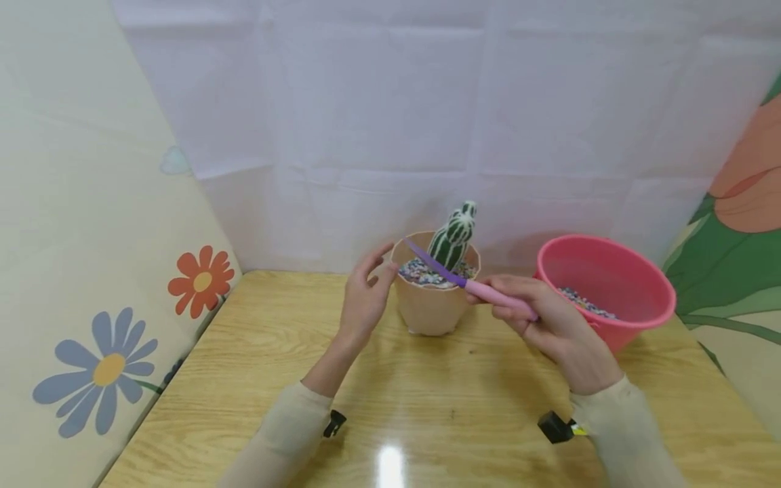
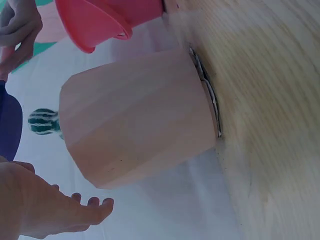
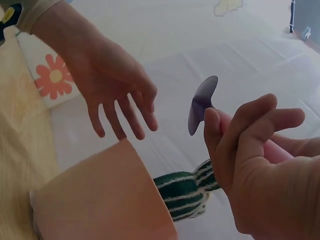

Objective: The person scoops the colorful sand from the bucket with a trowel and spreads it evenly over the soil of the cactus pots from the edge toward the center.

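Observation:
My right hand point(image 1: 552, 322) grips the pink handle of a small trowel point(image 1: 500, 298). Its purple blade point(image 3: 202, 105) is held above the rim of a tan, faceted flowerpot point(image 1: 430, 312). A knitted-looking green and white cactus point(image 1: 451, 240) leans to the right in the pot, with multicoloured pebbles point(image 1: 421, 273) around its base. At the pot's left side is my left hand point(image 1: 365, 298), its fingers spread and loosely bent, holding nothing. Those fingers are close to the rim in the right wrist view; contact cannot be made out.
A pink bucket point(image 1: 665, 298) with more coloured pebbles point(image 1: 586, 303) inside stands right of the pot, behind my right hand. Both rest on a wood-grain table point(image 1: 244, 379). White cloth point(image 1: 390, 122) hangs behind, with flower-printed panels point(image 1: 110, 369) at the sides.

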Action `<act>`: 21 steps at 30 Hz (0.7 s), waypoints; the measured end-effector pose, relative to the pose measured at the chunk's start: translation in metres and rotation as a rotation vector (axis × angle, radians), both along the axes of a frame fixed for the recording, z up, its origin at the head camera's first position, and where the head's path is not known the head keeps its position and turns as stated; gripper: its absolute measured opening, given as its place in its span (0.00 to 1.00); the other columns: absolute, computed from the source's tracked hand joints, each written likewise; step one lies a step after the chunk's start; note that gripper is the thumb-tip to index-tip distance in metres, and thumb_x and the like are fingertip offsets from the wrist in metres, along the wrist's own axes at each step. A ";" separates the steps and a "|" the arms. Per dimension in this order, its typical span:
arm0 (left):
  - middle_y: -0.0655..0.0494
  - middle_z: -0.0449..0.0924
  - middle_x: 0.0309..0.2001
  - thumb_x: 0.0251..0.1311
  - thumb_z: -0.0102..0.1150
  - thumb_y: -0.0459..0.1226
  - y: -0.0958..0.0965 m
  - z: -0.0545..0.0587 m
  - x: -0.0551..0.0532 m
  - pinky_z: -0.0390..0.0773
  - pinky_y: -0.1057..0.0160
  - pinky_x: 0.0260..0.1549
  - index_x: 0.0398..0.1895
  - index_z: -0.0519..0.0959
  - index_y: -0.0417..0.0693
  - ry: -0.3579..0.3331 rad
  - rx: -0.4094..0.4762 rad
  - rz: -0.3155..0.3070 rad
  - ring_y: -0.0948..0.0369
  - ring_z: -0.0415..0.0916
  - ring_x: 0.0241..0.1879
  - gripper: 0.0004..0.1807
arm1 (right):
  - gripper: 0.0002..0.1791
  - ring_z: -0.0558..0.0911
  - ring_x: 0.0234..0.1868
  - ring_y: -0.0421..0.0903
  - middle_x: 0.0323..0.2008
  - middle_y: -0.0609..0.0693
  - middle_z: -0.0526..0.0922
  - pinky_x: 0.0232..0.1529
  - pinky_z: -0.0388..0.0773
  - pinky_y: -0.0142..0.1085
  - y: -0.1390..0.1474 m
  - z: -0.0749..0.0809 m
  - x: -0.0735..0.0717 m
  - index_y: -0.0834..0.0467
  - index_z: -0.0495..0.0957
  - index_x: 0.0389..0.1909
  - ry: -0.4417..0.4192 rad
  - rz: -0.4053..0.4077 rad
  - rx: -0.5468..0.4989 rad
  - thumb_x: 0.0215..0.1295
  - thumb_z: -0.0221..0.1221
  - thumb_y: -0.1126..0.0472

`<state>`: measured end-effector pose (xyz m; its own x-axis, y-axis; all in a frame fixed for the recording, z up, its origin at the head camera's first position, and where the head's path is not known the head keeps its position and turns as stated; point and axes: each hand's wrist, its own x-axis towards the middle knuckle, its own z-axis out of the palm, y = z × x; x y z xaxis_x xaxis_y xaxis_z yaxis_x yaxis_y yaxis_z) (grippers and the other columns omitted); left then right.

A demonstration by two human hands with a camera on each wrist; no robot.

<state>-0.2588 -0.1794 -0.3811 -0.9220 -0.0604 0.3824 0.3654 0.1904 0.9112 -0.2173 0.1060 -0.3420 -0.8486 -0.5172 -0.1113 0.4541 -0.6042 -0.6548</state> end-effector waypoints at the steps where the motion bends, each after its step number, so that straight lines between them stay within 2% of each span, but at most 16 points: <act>1: 0.54 0.73 0.66 0.72 0.59 0.42 0.000 0.001 0.001 0.66 0.44 0.66 0.68 0.76 0.48 0.015 -0.010 0.006 0.50 0.66 0.66 0.23 | 0.15 0.76 0.23 0.41 0.51 0.73 0.81 0.21 0.73 0.23 0.003 0.001 0.003 0.73 0.77 0.57 0.040 -0.017 0.040 0.77 0.53 0.68; 4: 0.55 0.75 0.64 0.71 0.59 0.40 0.002 0.005 0.004 0.66 0.44 0.66 0.66 0.77 0.48 0.037 -0.027 0.013 0.50 0.67 0.65 0.22 | 0.13 0.76 0.24 0.41 0.48 0.71 0.83 0.21 0.73 0.24 0.011 0.003 0.012 0.71 0.81 0.54 0.149 -0.080 0.156 0.76 0.56 0.68; 9: 0.53 0.77 0.62 0.71 0.59 0.35 0.005 0.008 0.008 0.69 0.48 0.64 0.64 0.78 0.43 0.057 -0.021 -0.024 0.50 0.71 0.63 0.20 | 0.12 0.76 0.22 0.43 0.47 0.70 0.84 0.22 0.73 0.26 0.029 0.009 0.027 0.70 0.82 0.51 0.340 -0.179 0.336 0.74 0.58 0.67; 11: 0.51 0.78 0.60 0.71 0.59 0.34 0.007 0.009 0.011 0.71 0.49 0.63 0.63 0.78 0.41 0.071 -0.013 -0.051 0.50 0.73 0.61 0.19 | 0.11 0.77 0.21 0.43 0.46 0.69 0.85 0.21 0.74 0.26 0.036 0.011 0.032 0.70 0.82 0.50 0.382 -0.224 0.371 0.74 0.59 0.67; 14: 0.49 0.80 0.57 0.71 0.58 0.31 0.009 0.012 0.014 0.74 0.50 0.60 0.60 0.80 0.40 0.092 -0.016 -0.080 0.49 0.75 0.58 0.17 | 0.12 0.78 0.22 0.44 0.38 0.65 0.86 0.19 0.73 0.26 0.045 0.012 0.039 0.71 0.82 0.51 0.454 -0.309 0.451 0.73 0.61 0.67; 18: 0.50 0.81 0.55 0.71 0.58 0.31 0.013 0.016 0.021 0.76 0.50 0.58 0.59 0.81 0.42 0.088 -0.041 -0.117 0.48 0.77 0.56 0.15 | 0.15 0.77 0.21 0.45 0.26 0.59 0.83 0.18 0.73 0.30 0.061 0.011 0.048 0.70 0.82 0.51 0.556 -0.432 0.646 0.72 0.63 0.63; 21: 0.49 0.81 0.56 0.72 0.57 0.32 0.019 0.018 0.026 0.78 0.50 0.57 0.59 0.81 0.42 0.058 -0.062 -0.172 0.48 0.77 0.56 0.15 | 0.16 0.76 0.21 0.47 0.25 0.59 0.82 0.16 0.72 0.32 0.078 0.007 0.053 0.70 0.82 0.50 0.579 -0.507 0.760 0.71 0.64 0.61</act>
<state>-0.2330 -0.1605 -0.3629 -0.8932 0.1214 0.4329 0.4486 0.1754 0.8764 -0.1638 0.1840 -0.3350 -0.9712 -0.0552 0.2317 -0.2331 0.0202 -0.9722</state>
